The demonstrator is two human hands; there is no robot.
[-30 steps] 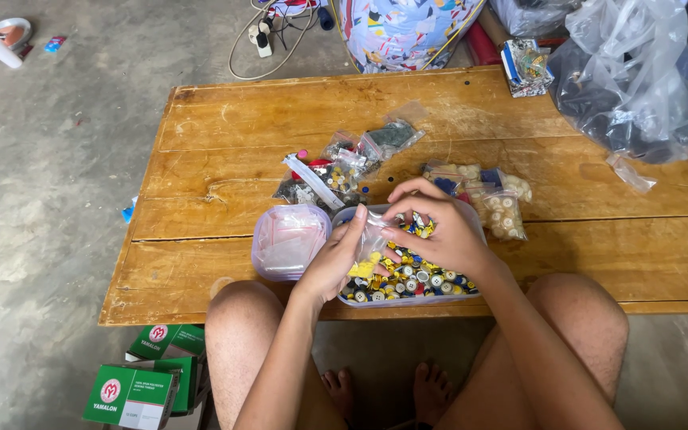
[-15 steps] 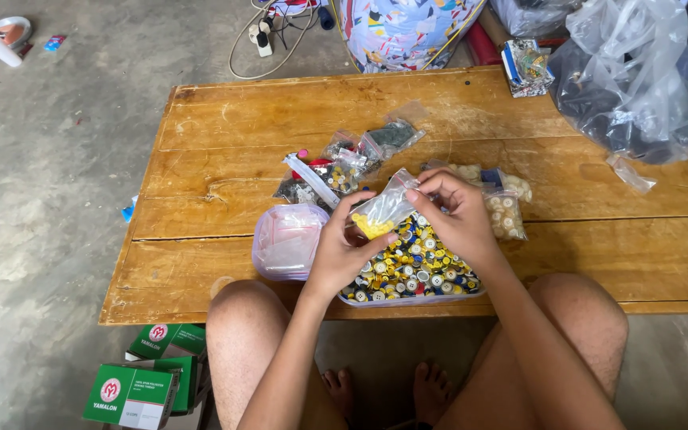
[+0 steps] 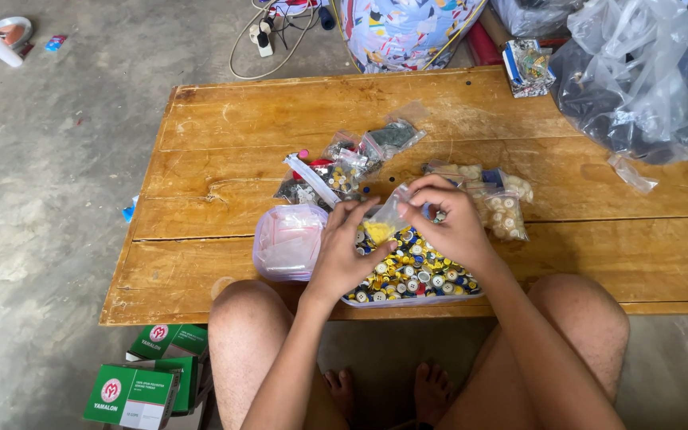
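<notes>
- The left hand (image 3: 344,255) is pinching the lower edge of a small clear plastic bag (image 3: 385,219), fingers curled around it.
- The right hand (image 3: 449,219) is gripping the same bag at its upper right side, fingertips pressed together on the plastic; a small button-like piece appears to be sitting between its fingers, though it is too small to tell.
- The bag is being held just above the near edge of the wooden desk (image 3: 599,231), between both hands, with yellow pieces (image 3: 377,232) gathering in its bottom corner.
- Directly below the bag, a shallow clear tray (image 3: 416,279) filled with round buttons in yellow, blue, white and black is lying at the desk's front edge.
- A translucent pinkish lid or container (image 3: 288,240) is resting just left of the tray, beside the left hand.
- Several small filled packets (image 3: 344,163) are lying behind the hands; packets of pale beige buttons (image 3: 503,211) are lying just to the right.
- A large clear plastic sack (image 3: 631,80) is sitting at the desk's far right corner.
- Green cardboard boxes (image 3: 149,374) are standing on the concrete floor beside the person's left knee.
</notes>
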